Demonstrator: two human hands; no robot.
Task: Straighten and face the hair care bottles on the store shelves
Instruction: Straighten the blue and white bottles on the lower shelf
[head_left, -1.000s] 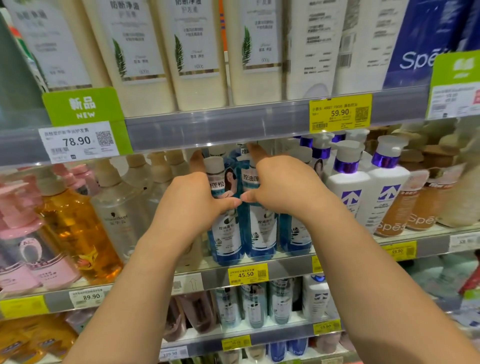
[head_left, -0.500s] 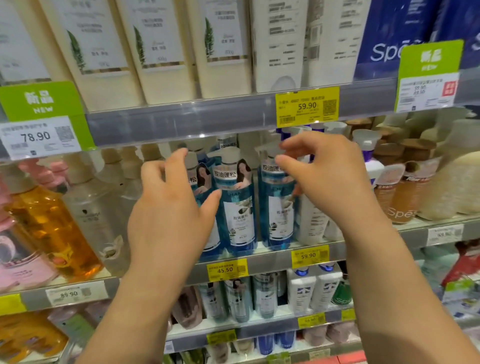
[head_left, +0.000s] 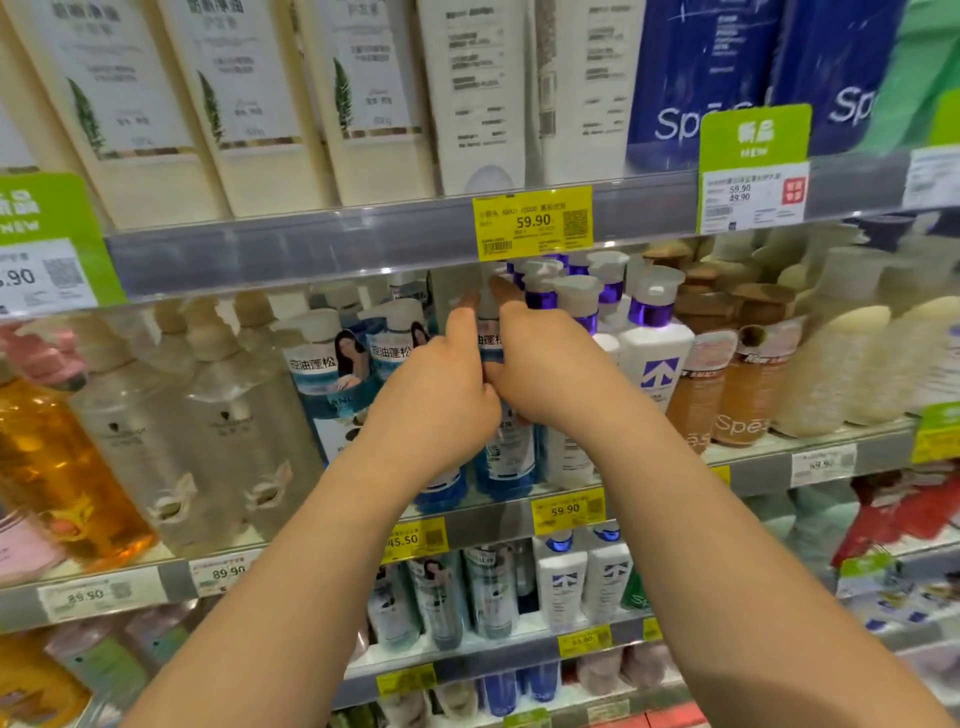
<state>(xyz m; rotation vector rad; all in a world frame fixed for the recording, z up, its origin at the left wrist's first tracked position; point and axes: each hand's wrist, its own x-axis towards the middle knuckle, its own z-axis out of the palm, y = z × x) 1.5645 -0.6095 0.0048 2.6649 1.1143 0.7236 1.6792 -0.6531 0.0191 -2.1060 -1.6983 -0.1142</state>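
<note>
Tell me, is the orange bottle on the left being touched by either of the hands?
No. Both hands, left and right, are around a blue bottle, well apart from the orange bottle.

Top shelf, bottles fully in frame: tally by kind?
Cream leaf-label bottles: 3
White fine-print bottles: 2
Blue Spes bottles: 2
Total: 7
Bottles cut off at the frame edges are not counted.

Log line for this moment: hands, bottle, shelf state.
left hand: grips blue bottle | right hand: grips same blue bottle | bottle: upright on middle shelf | neighbour: white purple-collared bottle to its right
</note>
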